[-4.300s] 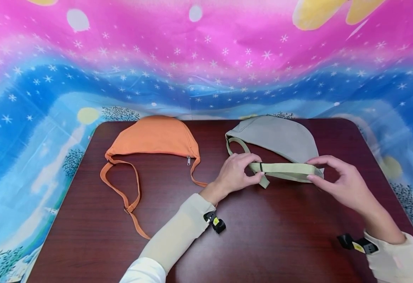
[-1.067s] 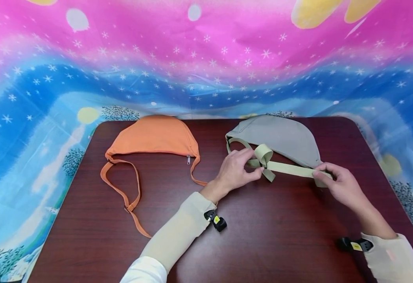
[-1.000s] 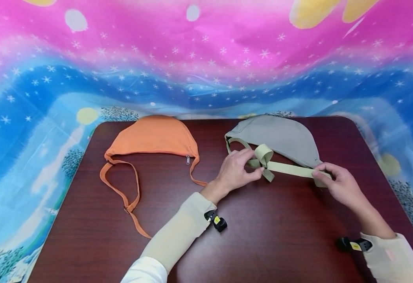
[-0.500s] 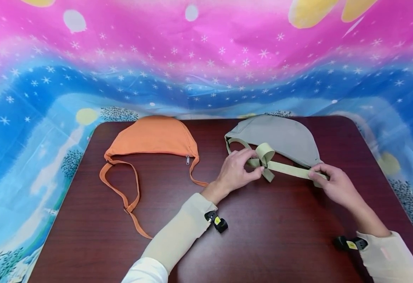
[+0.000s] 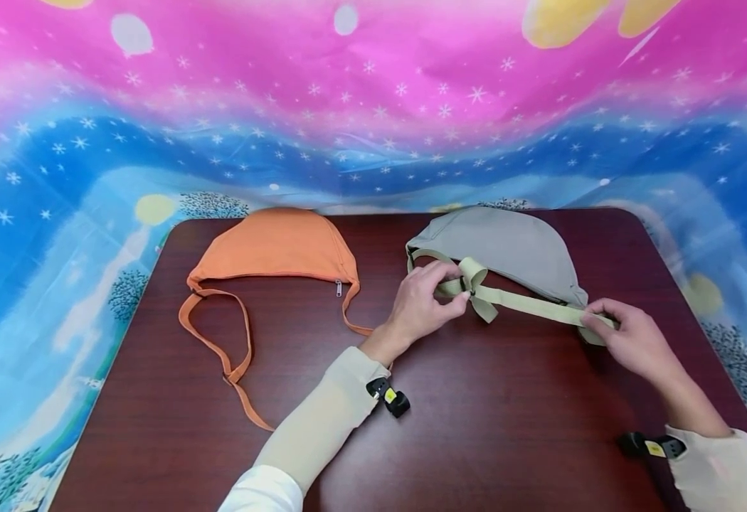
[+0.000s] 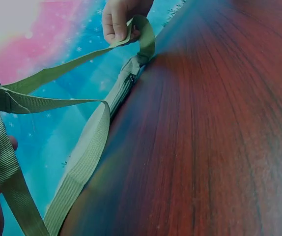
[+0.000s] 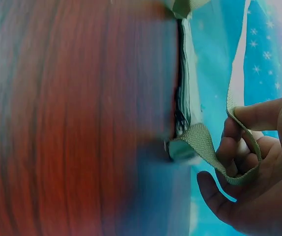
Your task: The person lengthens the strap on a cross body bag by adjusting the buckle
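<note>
A pale green strap of flat woven webbing [image 5: 533,307] stretches between the two hands, just in front of the grey crescent-shaped fabric bag [image 5: 501,245] to which it belongs; the wrist views show its fine ribbed weave. The left hand [image 5: 417,302] pinches the strap between thumb and fingers at a small dark slider [image 5: 466,284], where the webbing curls up into a rounded loop and a short loose tail hangs below. The right hand [image 5: 636,340] grips the strap near the bag's right-hand corner, thumb against fingers, and in the right wrist view the band bends in a soft curve round its fingers. The grey bag lies smooth and softly rounded near the far edge of the dark reddish-brown, wood-grained tabletop [image 5: 476,427], which has a dull sheen. To its left, well apart, lies an orange crescent-shaped fabric bag [image 5: 277,245] with a small metal zip pull [image 5: 338,289] at its right end; its narrow orange strap [image 5: 239,372] sprawls in a long loop toward the near side. Cream-coloured sleeves [image 5: 322,409] cover both forearms. Behind everything hangs a creased pink-and-blue backdrop [image 5: 348,107] printed with white snowflakes, yellow shapes and dark, finely branched trees.
</note>
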